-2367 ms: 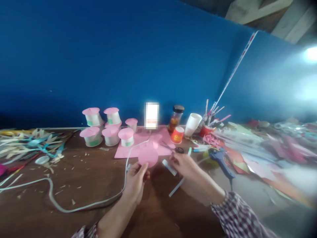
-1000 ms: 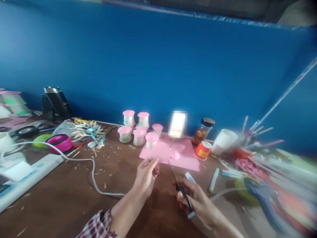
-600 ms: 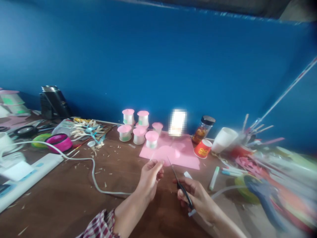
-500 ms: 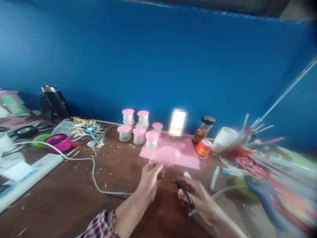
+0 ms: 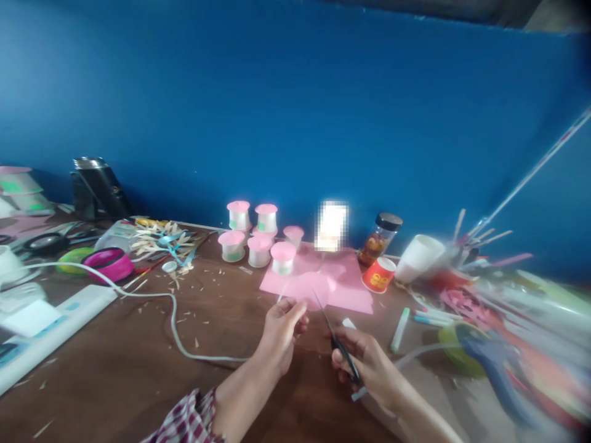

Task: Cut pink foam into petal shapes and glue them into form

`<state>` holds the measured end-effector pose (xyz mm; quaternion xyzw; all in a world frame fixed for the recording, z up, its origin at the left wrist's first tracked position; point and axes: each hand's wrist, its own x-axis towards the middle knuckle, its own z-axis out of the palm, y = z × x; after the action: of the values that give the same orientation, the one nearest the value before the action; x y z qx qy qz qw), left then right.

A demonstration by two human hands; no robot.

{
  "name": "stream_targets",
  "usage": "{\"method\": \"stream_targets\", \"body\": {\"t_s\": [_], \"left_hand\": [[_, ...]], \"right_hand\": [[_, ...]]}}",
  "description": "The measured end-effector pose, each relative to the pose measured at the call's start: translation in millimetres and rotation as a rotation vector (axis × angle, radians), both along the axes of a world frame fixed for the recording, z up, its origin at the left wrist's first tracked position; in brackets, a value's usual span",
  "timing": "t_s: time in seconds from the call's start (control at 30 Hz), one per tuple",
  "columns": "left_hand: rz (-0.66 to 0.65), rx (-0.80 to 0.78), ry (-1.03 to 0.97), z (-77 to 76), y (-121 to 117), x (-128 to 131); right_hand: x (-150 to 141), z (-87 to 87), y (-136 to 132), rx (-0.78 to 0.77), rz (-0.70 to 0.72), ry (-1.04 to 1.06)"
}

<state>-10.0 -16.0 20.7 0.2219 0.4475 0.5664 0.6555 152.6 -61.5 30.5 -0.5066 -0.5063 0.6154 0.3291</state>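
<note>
My left hand [image 5: 279, 329] pinches a round pink paper piece [image 5: 303, 287], held up over the brown table [image 5: 138, 363]. My right hand [image 5: 364, 363] grips black-handled scissors [image 5: 336, 340], blades pointing up toward the pink piece, close to its right edge. Whether the blades touch the paper is too blurred to tell. Behind lies a pink paper sheet [image 5: 346, 289]. Several white cups with pink paper tops [image 5: 258, 237] stand just left of it.
A white cable [image 5: 170, 314] crosses the table to a power strip [image 5: 50, 326] at left. A red cup [image 5: 377, 274], a jar [image 5: 379, 239], a white cup [image 5: 418, 257], markers [image 5: 399, 321] and a blue glue gun [image 5: 494, 369] crowd the right. Paper scraps lie at back left.
The view swung left and steadied. My right hand picked up the scissors from the table and brought them to the pink piece, which my left hand lowered slightly.
</note>
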Motion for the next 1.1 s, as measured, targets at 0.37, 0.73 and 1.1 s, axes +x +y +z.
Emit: {"method": "stream_targets", "body": {"t_s": [0.37, 0.73, 1.1], "left_hand": [[0.012, -0.014, 0.017, 0.1, -0.4, 0.7], [-0.013, -0.020, 0.038, 0.9, -1.3, 1.1], [-0.010, -0.012, 0.030, 1.4, -2.1, 0.9]], "right_hand": [[1.2, -2.4, 0.4, 0.024, 0.016, 0.012], [-1.3, 1.6, -0.5, 0.008, -0.003, 0.007], [0.0, -0.8, 0.4, 0.027, 0.005, 0.007]]}}
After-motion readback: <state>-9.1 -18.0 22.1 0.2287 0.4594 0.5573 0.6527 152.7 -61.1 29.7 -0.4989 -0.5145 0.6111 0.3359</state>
